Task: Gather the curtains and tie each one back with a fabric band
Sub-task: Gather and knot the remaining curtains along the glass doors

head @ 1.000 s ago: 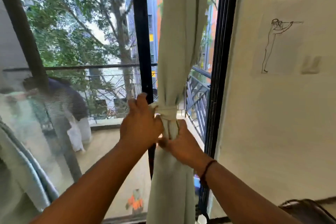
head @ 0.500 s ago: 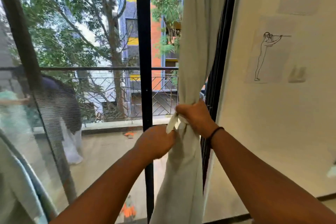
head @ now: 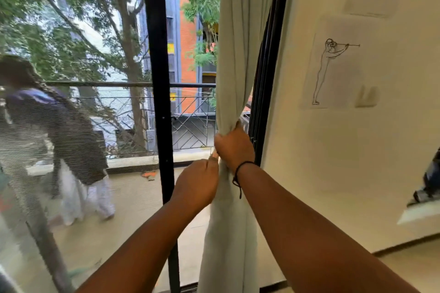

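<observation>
At the right edge of the window, hard against the black frame [head: 266, 93], the pale curtain [head: 234, 54] is gathered into a single narrow column, so that the glass is left open to the balcony. The bundle is gripped at its waist by the right hand [head: 234, 146], whose fingers are curled fully round the folds, the thumb lying at about 12 o'clock on the cloth; the grip appears to be there to keep the gathers from spreading while the tie is made. A dark cord bracelet [head: 239, 173] is worn on that wrist.

Just below, at roughly 8 o'clock from the right hand, the left hand [head: 197, 183] is brought up to the curtain's left side. Its fingers are bent and drawn together toward a small pale scrap [head: 215, 154] at the bundle's edge, which is judged to be an end of the fabric band; whether it is actually pinched cannot be told, since the fingertips are turned away from the camera. The rest of the band is hidden beneath the right hand, so how far the knot is finished cannot be judged.

Below the hands the curtain is left to hang loose and flare toward the floor. At 3 o'clock a line drawing [head: 333, 71] is fixed to the cream wall [head: 321, 162]. At 9 o'clock, beyond the glass, a person [head: 59, 138] is seen bending over on the balcony.
</observation>
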